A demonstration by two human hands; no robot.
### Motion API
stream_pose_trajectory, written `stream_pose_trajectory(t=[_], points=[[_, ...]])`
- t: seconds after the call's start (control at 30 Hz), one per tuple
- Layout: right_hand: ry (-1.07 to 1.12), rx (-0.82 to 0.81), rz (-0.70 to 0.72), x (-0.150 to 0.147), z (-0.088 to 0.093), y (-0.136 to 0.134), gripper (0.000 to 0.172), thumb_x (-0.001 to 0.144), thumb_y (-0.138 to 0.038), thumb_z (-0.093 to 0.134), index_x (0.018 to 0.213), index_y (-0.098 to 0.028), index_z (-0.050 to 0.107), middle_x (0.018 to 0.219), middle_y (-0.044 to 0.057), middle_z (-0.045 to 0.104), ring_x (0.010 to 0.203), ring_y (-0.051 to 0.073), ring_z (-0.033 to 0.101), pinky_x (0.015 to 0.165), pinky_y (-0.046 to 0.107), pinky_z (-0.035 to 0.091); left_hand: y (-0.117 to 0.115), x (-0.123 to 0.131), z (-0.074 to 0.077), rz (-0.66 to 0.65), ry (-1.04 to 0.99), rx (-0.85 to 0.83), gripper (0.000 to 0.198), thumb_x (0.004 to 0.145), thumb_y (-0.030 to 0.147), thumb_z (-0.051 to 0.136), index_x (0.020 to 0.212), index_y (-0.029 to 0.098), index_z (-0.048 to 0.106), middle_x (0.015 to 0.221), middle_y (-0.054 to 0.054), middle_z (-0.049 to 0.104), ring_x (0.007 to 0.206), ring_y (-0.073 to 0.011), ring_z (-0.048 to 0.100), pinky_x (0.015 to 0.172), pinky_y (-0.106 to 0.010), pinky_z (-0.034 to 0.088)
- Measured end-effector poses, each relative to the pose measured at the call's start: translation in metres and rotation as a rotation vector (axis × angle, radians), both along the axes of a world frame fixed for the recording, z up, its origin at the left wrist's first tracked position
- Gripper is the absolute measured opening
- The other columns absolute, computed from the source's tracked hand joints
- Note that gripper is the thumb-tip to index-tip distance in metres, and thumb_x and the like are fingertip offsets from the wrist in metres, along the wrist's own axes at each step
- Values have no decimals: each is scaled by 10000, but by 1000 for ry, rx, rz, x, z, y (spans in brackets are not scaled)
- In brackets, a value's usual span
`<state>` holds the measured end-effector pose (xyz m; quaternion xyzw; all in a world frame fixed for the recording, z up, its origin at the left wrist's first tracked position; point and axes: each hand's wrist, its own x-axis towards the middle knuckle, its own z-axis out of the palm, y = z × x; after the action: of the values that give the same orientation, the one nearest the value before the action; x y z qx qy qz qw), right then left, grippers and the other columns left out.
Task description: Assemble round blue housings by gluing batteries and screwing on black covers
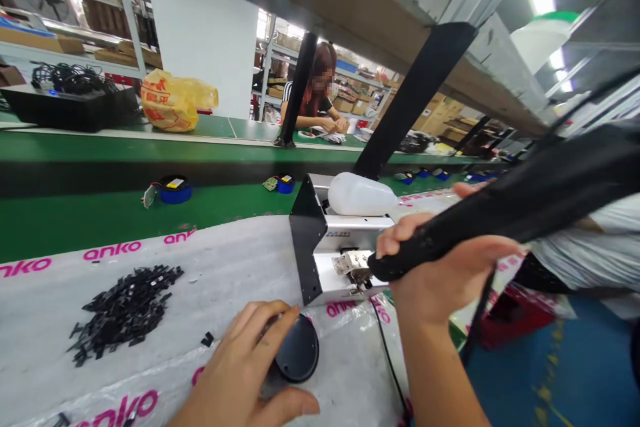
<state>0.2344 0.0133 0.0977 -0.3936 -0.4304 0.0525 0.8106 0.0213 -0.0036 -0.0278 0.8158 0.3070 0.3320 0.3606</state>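
Observation:
My left hand (250, 360) rests by a round black disc-shaped part (300, 352) on the sheet. Its fingers reach over the disc's left edge, and the thumb is stretched out just below. My right hand (435, 273) is wrapped around a long black tool (465, 213), the fingers passing behind it. The tool tapers to a blunt end over the metal fitting (353, 262) of a silver and black bench machine (306, 247). That fitting is partly covered by the hand and tool. A white plastic bottle (360, 195) lies on the machine.
A heap of small black pieces (127, 310) lies on the printed white sheet (240, 247). Behind, blue round parts with wires (175, 192) sit on the green bench. A black post (420, 93) and an overhead beam cross above. A co-worker (320, 90) sits opposite.

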Motion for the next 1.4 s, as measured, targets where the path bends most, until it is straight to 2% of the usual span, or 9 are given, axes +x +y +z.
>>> stream_pose_trajectory(t=[0.2, 0.33, 0.5, 0.77, 0.93, 1.1, 1.2, 1.3, 1.4], points=[[29, -197, 157, -22, -2, -23, 709, 732, -854, 577, 1101, -249, 558, 495, -67, 550, 306, 148, 435, 274, 246, 354, 10, 3, 18, -125, -3, -320, 640, 656, 366, 900, 1249, 269, 678, 1267, -53, 695, 1164, -307, 648, 1038, -402, 506], [45, -161, 365, -53, 2, -39, 505, 829, -728, 611, 1097, -300, 593, 486, -64, 601, 289, 164, 468, 271, 256, 395, 10, 4, 30, -148, 8, -419, 789, 506, 303, 976, 1236, 233, 688, 1209, -51, 740, 1139, -318, 664, 1036, -419, 493], [-1, -145, 416, -76, -5, -31, 539, 777, -743, 658, 1000, -252, 649, 516, -14, 646, 314, 183, 514, 288, 311, 454, 12, 2, 28, -148, 5, -506, 816, 499, 341, 979, 1247, 215, 680, 1131, -33, 774, 1056, -312, 700, 989, -413, 510], [-59, -204, 551, -68, -20, -26, 474, 767, -704, 702, 991, -288, 680, 515, -8, 657, 340, 212, 549, 328, 342, 489, 11, 3, 34, -156, -31, -629, 686, 516, 245, 973, 1151, 245, 713, 1029, 34, 787, 976, -272, 717, 888, -335, 520], [2, -205, 564, -69, -26, -24, 509, 741, -743, 695, 987, -298, 669, 523, -9, 654, 341, 205, 529, 334, 335, 477, 10, 5, 30, -154, -134, -674, 870, 472, 231, 986, 1268, 278, 640, 1125, 21, 770, 1061, -292, 695, 963, -374, 508], [68, -153, 568, -76, -36, -24, 503, 718, -740, 714, 993, -319, 693, 545, -21, 658, 334, 182, 520, 319, 312, 474, 11, 9, 21, -159, -236, -744, 1139, 459, 257, 974, 1456, 276, 425, 1205, -63, 734, 1153, -338, 657, 1078, -471, 443], [106, -123, 517, -76, -40, -25, 524, 736, -735, 704, 1066, -330, 662, 590, -30, 654, 384, 171, 545, 352, 281, 473, 7, 10, 13, -133, -222, -694, 1072, 494, 226, 944, 1438, 271, 439, 1260, -80, 702, 1200, -347, 624, 1115, -479, 408], [117, -117, 509, -63, -29, -25, 560, 799, -762, 616, 1152, -327, 602, 618, -41, 609, 408, 157, 513, 364, 275, 450, -2, 11, 6, -44, -113, -503, 929, 556, 169, 878, 1397, 290, 501, 1286, -75, 657, 1210, -346, 597, 1101, -477, 422], [87, -23, 281, -37, -9, -22, 557, 805, -757, 609, 1103, -288, 589, 588, -53, 569, 389, 150, 474, 342, 264, 412, -11, 11, 4, 76, 9, -305, 878, 617, 185, 832, 1420, 317, 502, 1291, -88, 604, 1214, -358, 573, 1054, -503, 462]])
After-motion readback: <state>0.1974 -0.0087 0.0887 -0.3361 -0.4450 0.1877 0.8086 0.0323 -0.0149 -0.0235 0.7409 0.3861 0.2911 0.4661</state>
